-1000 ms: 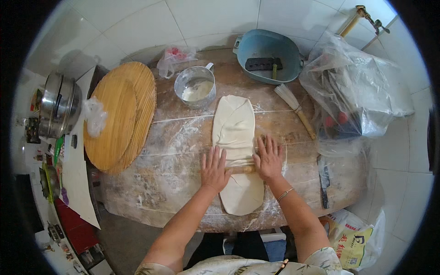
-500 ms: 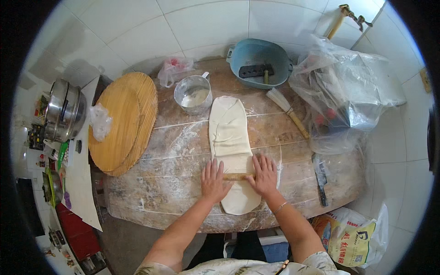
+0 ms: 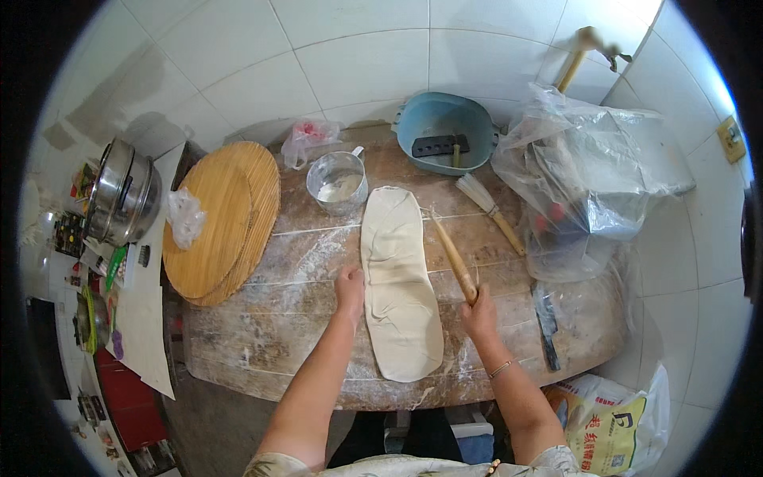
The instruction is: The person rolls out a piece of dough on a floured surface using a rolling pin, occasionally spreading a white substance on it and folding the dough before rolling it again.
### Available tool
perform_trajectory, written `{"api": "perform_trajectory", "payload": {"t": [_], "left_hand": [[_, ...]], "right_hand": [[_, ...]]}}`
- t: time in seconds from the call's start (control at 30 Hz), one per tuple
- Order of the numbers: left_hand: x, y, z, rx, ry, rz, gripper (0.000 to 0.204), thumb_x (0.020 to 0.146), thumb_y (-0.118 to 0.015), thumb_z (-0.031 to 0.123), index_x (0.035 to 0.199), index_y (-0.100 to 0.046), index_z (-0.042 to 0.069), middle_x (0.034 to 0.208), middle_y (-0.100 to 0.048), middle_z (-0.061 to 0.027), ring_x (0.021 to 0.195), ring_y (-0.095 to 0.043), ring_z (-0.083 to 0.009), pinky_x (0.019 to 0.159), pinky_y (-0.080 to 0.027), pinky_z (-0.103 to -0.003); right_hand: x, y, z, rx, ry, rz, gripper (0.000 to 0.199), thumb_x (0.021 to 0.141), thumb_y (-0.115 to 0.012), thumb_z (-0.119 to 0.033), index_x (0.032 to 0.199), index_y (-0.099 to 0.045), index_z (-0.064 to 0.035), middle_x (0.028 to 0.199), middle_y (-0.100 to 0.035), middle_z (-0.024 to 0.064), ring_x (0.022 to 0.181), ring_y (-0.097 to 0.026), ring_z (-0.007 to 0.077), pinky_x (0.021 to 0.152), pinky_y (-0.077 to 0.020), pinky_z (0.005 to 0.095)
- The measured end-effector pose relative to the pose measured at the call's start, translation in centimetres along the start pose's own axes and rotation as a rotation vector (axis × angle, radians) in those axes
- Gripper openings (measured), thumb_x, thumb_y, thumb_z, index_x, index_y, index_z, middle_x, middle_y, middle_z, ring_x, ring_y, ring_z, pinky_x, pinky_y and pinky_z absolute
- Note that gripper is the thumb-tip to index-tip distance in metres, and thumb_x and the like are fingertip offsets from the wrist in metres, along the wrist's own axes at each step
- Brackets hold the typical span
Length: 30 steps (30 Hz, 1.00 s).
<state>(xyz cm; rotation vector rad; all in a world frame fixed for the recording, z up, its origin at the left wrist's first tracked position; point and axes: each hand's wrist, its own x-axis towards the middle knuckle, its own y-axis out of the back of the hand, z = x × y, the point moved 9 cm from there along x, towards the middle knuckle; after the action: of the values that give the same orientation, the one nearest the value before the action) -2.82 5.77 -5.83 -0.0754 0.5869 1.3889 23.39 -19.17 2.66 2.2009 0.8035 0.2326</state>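
In the head view, the dough (image 3: pixel 401 294) lies on the floury desk (image 3: pixel 270 318), a pale, flat, long strip with rounded ends and shallow wrinkles. The right hand (image 3: pixel 479 314) grips a rolling pin (image 3: pixel 455 258); the left hand (image 3: pixel 350 292) curls at the dough's left edge, whether pinching I cannot tell.

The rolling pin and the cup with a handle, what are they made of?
The rolling pin looks like smooth wood: it is tan with a soft sheen. The cup seems to be dull metal, from its silvery grey colour, though plastic is possible.
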Motion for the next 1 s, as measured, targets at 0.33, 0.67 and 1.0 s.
{"api": "perform_trajectory", "payload": {"t": [0.33,0.67,1.0], "left_hand": [[-0.2,-3.7,3.1,-0.264,0.297,-0.244,0.015,0.091,-0.067,0.022,0.088,-0.062,0.008,0.065,-0.048,0.0023,0.048,-0.041,-0.0058,0.037,-0.026,-0.022],[-9.0,-0.5,5.3,-0.329,0.264,-0.618,0.013,0.093,-0.063,0.021,0.091,-0.062,0.008,0.065,-0.05,0.0047,0.05,-0.039,-0.0035,0.042,-0.028,-0.022],[-20.9,4.9,-11.6,0.259,0.155,-0.618,0.025,0.089,-0.065,0.019,0.105,-0.066,0.0,0.086,-0.067,-0.0044,0.073,-0.06,-0.0119,0.066,-0.049,-0.029]], "right_hand": [[6.8,-11.3,-1.8,0.718,-0.499,-0.228,0.021,0.078,-0.074,-0.017,0.075,-0.062,-0.0004,0.062,-0.059,0.0041,0.044,-0.052,0.0143,0.04,-0.0409,0.0296],[1.0,-2.3,-4.8,0.538,-0.301,-0.331,0.02,0.078,-0.075,-0.017,0.083,-0.066,0.0004,0.063,-0.058,0.0004,0.054,-0.052,0.0085,0.05,-0.0434,0.0286],[-17.2,-0.7,5.6,-0.004,-0.118,-0.251,0.03,0.083,-0.075,-0.02,0.103,-0.063,-0.0012,0.082,-0.065,0.0136,0.071,-0.061,0.0278,0.066,-0.0503,0.0392]]}}
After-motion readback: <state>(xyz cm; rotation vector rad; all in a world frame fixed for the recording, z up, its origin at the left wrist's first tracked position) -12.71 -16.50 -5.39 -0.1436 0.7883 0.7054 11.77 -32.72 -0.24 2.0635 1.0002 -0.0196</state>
